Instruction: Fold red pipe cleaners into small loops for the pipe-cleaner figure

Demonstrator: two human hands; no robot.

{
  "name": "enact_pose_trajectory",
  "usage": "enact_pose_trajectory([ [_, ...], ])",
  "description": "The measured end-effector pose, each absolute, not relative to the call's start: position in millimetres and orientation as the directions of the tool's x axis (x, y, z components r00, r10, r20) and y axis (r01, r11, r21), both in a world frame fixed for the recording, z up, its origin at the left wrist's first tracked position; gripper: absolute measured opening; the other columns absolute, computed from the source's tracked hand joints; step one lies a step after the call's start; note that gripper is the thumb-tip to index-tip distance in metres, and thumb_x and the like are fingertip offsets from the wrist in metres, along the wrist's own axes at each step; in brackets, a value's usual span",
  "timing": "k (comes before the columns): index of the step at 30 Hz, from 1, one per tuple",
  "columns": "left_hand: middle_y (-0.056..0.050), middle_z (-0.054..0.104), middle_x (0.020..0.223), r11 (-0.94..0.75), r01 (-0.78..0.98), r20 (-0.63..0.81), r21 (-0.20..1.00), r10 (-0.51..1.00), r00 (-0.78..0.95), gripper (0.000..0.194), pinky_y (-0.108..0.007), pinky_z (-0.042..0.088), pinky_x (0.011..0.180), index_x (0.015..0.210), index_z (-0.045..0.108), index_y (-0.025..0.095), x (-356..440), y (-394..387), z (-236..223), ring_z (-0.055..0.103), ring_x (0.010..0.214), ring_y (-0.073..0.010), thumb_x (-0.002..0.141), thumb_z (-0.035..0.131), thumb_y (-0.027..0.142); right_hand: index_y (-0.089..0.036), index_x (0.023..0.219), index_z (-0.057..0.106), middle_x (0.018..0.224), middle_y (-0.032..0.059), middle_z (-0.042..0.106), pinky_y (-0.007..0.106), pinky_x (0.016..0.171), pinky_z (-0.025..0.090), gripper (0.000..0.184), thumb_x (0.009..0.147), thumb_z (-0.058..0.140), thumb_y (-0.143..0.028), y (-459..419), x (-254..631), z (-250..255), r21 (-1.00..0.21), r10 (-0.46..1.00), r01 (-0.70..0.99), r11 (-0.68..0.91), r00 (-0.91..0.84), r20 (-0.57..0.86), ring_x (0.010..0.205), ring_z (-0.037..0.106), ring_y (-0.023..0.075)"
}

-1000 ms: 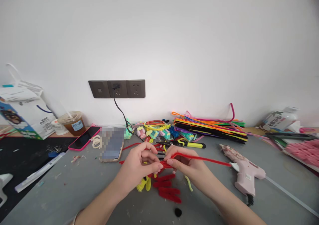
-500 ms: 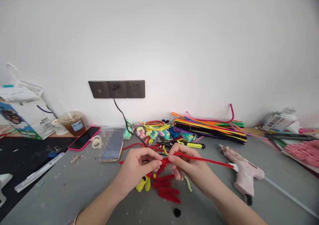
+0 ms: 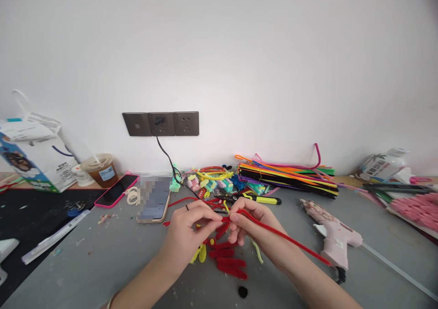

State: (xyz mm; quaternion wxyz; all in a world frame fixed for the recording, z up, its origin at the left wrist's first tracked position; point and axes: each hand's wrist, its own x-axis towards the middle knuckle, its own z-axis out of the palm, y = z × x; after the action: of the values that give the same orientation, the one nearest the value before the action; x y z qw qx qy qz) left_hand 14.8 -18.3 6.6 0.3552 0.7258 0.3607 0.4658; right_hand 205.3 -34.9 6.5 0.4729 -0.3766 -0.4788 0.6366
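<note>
A: What has the left hand (image 3: 187, 231) got?

B: Its thumb and forefinger pinch a red fuzzy stem (image 3: 290, 241) near one end; a dark ring (image 3: 187, 207) circles one finger

A: And the right hand (image 3: 258, 222)?

B: Gripping that same stem with thumb and fingertips, close beside the left one's. The rest of it slopes down to the right, over the forearm, towards the handle of a pink glue gun (image 3: 337, 238). Whether its tip touches the gun I can't tell

A: What's below the hands?

B: Short red pieces (image 3: 231, 270) on the grey bench (image 3: 112, 263), with a yellow piece (image 3: 202, 254) to their left and a black fuzzy ball (image 3: 242, 292) nearer the wearer

A: Beyond them?

B: Yellow-handled pliers (image 3: 268, 200), then a bundle of coloured stems (image 3: 290, 181) lying by the wall (image 3: 273, 71)
</note>
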Motion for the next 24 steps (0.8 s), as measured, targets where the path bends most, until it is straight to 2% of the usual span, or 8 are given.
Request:
enact_pose_trajectory([
  [3, -0.006, 0.071, 0.078, -0.321, 0.187, 0.266, 0.928, 0.926, 0.268, 0.006, -0.022, 0.054, 0.063, 0.08, 0.078, 0.019, 15.0, -19.2, 7.9, 0.068, 0.072, -0.0168, 0.08, 0.074, 0.024, -0.017, 0.079, 0.06, 0.067, -0.0004, 0.069, 0.019, 0.052, 0.049, 0.038, 0.078, 0.079, -0.05, -34.6, 205.1, 9.0, -0.965, 0.965, -0.251, -0.071, -0.263, -0.003, 0.059, 0.07, 0.0129],
  [6, -0.005, 0.073, 0.078, -0.228, 0.188, 0.179, 0.955, 0.953, 0.245, 0.01, -0.023, 0.054, 0.066, 0.083, 0.078, 0.018, 15.9, -19.0, 8.6, 0.068, 0.074, -0.0176, 0.077, 0.076, 0.025, -0.017, 0.078, 0.06, 0.067, 0.0003, 0.069, 0.02, 0.054, 0.05, 0.039, 0.079, 0.078, -0.051, -33.4, 206.1, 9.5, -0.975, 0.962, -0.213, -0.064, -0.273, -0.004, 0.059, 0.069, 0.0129],
  [14, -0.003, 0.067, 0.069, -0.269, 0.226, 0.206, 0.936, 0.941, 0.267, 0.01, -0.021, 0.043, 0.052, 0.074, 0.077, 0.019, 14.6, -16.2, 7.1, 0.055, 0.055, -0.0116, 0.076, 0.075, 0.028, -0.017, 0.078, 0.06, 0.068, 0.0016, 0.07, 0.021, 0.054, 0.05, 0.039, 0.079, 0.078, -0.051, -32.9, 206.7, 6.9, -0.979, 0.964, -0.191, -0.065, -0.265, -0.012, 0.061, 0.07, 0.0138],
  [21, -0.004, 0.067, 0.07, -0.33, 0.276, 0.25, 0.903, 0.924, 0.288, 0.013, -0.02, 0.046, 0.057, 0.072, 0.075, 0.018, 16.6, -21.1, 10.6, 0.061, 0.062, -0.0134, 0.082, 0.069, 0.024, -0.018, 0.08, 0.058, 0.064, 0.0004, 0.069, 0.021, 0.05, 0.049, 0.038, 0.078, 0.08, -0.05, -30.5, 207.1, 6.4, -0.968, 0.977, -0.247, -0.041, -0.214, 0.013, 0.054, 0.067, 0.0135],
  [24, -0.004, 0.065, 0.073, -0.279, 0.242, 0.182, 0.929, 0.916, 0.358, 0.012, -0.02, 0.048, 0.057, 0.075, 0.073, 0.017, 16.4, -21.8, 11.5, 0.061, 0.064, -0.0136, 0.081, 0.071, 0.028, -0.018, 0.078, 0.058, 0.06, -0.0022, 0.065, 0.021, 0.049, 0.048, 0.038, 0.079, 0.079, -0.049, -29.2, 210.3, 6.5, -0.968, 0.976, -0.253, -0.01, -0.211, 0.045, 0.049, 0.063, 0.0115],
])
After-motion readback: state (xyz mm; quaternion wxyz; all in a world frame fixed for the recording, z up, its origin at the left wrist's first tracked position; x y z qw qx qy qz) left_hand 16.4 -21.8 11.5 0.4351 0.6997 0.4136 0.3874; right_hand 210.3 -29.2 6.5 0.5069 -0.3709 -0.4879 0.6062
